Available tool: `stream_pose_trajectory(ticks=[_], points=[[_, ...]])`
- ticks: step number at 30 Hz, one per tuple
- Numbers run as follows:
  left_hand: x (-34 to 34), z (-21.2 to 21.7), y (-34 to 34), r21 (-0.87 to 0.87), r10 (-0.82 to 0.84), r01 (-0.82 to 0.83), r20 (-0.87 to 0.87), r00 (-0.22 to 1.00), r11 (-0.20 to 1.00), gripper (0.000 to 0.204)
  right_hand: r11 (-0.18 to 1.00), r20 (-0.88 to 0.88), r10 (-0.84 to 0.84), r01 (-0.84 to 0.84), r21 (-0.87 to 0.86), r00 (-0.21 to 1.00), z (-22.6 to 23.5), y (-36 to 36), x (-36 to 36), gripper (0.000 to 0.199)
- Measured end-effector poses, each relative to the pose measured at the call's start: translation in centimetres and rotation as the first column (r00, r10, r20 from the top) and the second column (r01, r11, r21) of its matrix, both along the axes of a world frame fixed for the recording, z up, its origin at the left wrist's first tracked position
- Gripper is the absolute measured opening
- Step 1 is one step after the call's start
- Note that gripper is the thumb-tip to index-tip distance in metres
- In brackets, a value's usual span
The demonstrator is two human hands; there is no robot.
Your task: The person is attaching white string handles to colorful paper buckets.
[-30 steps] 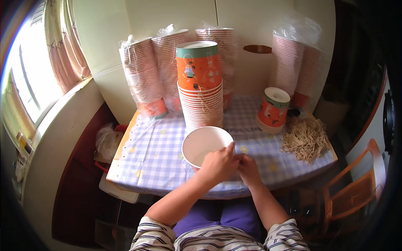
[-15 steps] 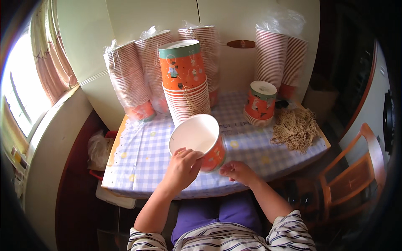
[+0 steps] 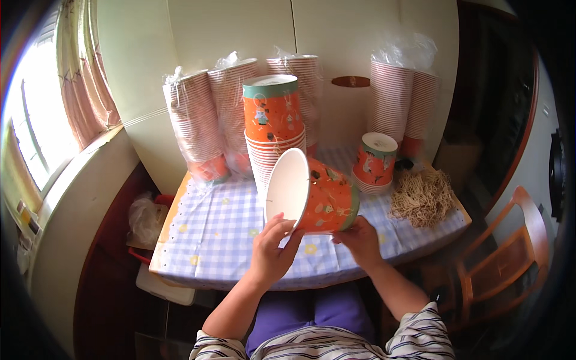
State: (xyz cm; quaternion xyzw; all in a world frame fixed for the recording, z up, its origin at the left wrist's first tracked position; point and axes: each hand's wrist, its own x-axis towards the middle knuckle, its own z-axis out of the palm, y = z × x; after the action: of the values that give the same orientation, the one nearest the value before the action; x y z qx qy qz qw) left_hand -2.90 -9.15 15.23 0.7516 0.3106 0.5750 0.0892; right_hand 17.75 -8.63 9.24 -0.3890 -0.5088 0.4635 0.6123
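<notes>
A large orange paper bucket (image 3: 330,198) with a green band at its base is tilted onto its side above the table, its white mouth turned to the left. My left hand (image 3: 273,249) is closed on the lower rim, thumb outside. My right hand (image 3: 360,243) grips the underside near the green base; some of its fingers are hidden behind the bucket. Just beyond stands a tall stack of upside-down paper buckets (image 3: 271,117), with a bit of tan cord hanging at its side. To the right, a shorter upside-down stack (image 3: 376,162) stands beside a heap of tan string loops (image 3: 423,198).
Plastic-wrapped stacks of buckets (image 3: 195,120) line the back left, and more wrapped stacks (image 3: 393,96) stand at the back right. A blue checked tablecloth (image 3: 219,240) covers the table. A wooden chair (image 3: 504,258) is at the right, and a plastic bag (image 3: 147,222) lies at the left.
The bucket has turned from mouth-up to lying sideways, its base swung up to the right. My right hand has moved from beside the base to holding it.
</notes>
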Motion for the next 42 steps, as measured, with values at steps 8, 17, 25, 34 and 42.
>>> stream_pose_trajectory(ticks=[8,17,25,34,42], points=[[-1.8,-2.1,1.0,-0.033,0.016,-0.015,0.053,0.998,0.999,0.025,0.591,0.541,-0.716,-0.029,0.806,0.441,15.8,1.2,6.0,0.025],[-0.3,-12.7,5.4,-0.085,0.063,-0.079,-0.183,0.981,0.993,0.015,0.31,0.359,-0.917,-0.257,0.915,0.174,31.2,12.0,3.4,0.015],[-0.5,-14.7,5.9,-0.159,-0.021,-0.022,-0.265,0.964,0.987,0.013,0.413,0.385,-0.91,-0.432,0.802,-0.156,31.7,19.1,-1.0,0.004],[-0.8,-14.6,5.8,-0.239,-0.016,-0.035,-0.206,0.978,0.97,0.014,0.489,0.432,-0.872,-0.396,0.778,-0.229,30.7,21.6,-2.9,0.013],[-0.6,-14.6,5.7,-0.229,0.016,-0.06,-0.191,0.981,0.971,0.014,0.627,0.471,-0.769,-0.367,0.687,-0.432,30.2,21.9,-5.2,0.016]])
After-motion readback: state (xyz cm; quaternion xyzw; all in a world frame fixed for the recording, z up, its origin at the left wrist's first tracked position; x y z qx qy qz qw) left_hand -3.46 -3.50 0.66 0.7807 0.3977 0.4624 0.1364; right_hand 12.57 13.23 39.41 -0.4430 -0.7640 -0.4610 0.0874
